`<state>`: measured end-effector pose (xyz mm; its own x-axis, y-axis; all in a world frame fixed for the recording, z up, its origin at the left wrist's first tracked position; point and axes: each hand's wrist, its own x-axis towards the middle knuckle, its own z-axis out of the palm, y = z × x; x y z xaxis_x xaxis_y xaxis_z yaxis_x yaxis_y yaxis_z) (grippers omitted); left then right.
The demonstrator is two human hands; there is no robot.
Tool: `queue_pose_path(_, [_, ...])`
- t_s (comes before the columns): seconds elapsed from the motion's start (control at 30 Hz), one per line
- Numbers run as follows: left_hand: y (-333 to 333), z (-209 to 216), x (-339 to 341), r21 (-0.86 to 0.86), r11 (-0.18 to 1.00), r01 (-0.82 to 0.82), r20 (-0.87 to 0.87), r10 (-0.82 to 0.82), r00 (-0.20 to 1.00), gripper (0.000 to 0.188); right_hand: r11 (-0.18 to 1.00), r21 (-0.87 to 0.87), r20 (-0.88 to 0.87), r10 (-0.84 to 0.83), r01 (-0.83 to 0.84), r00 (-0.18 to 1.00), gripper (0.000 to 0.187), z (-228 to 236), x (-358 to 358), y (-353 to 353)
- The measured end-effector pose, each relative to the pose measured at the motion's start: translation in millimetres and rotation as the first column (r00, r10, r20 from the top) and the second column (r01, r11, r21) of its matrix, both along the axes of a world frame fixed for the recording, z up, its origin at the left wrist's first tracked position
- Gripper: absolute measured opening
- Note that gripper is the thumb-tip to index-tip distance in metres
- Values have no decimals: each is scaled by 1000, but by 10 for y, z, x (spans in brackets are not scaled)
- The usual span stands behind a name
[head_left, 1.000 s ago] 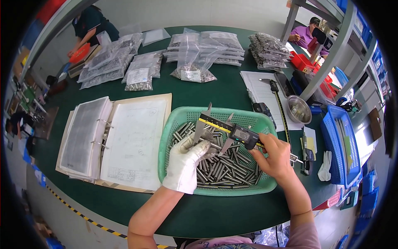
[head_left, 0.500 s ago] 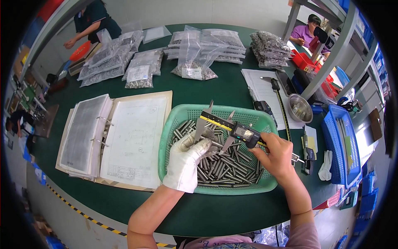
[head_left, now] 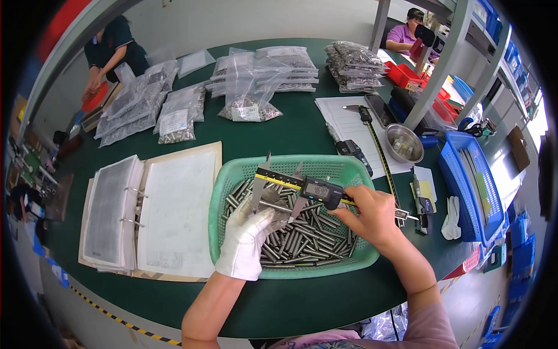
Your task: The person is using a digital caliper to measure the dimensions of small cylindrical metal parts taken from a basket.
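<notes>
My left hand [head_left: 243, 241], in a white glove with greyish fingertips, holds a slim metal pin [head_left: 275, 206] between its fingers. The pin lies lengthwise between the jaws of a digital caliper [head_left: 317, 191] with a black body and yellow scale. My bare right hand [head_left: 372, 216] grips the caliper by its right end, thumb below the beam. Both hands are over a green perforated basket [head_left: 325, 271], which holds many loose metal pins [head_left: 308, 247]. The gloved fingertips are partly hidden behind the caliper jaw.
Left of the basket lies an open ring binder [head_left: 177, 215]. Bags of small metal parts [head_left: 247, 107] stand at the back. At right are another caliper [head_left: 366, 116], a micrometer [head_left: 351, 152], a metal bowl [head_left: 404, 143], a white glove [head_left: 451, 218] and a blue basket [head_left: 474, 192]. Two people work beyond.
The view has shifted, so the table contents sit differently in it. The caliper has turned closer to level, with the pin still at its jaws. Both hands keep their holds.
</notes>
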<state>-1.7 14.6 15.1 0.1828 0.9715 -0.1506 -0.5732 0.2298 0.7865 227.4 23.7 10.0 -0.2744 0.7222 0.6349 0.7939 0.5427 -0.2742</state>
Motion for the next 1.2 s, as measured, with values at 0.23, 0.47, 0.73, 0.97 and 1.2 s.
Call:
queue_pose_path(0.23, [19, -72, 18, -8, 996, -86, -7, 86, 996, 23, 999, -22, 31, 30, -29, 999, 36, 11, 5, 11])
queue_pose_path(0.47, [56, -51, 50, -54, 969, -239, -73, 235, 969, 22, 995, 86, -67, 48, -42, 997, 42, 40, 48, -30])
queue_pose_path(0.73, [-6, -87, 103, 175, 960, -216, -191, 249, 950, 14, 983, 176, -16, 56, -52, 998, 46, 1, 0, -53])
queue_pose_path(0.97, [14, -81, 224, 197, 959, -205, -304, 259, 917, 22, 968, 201, 265, 91, -147, 960, 37, 24, 150, -103])
queue_pose_path(1.2, [-33, -251, 120, 366, 916, -162, -551, 353, 756, 31, 973, 198, 237, 72, -121, 969, 32, 30, -6, -61])
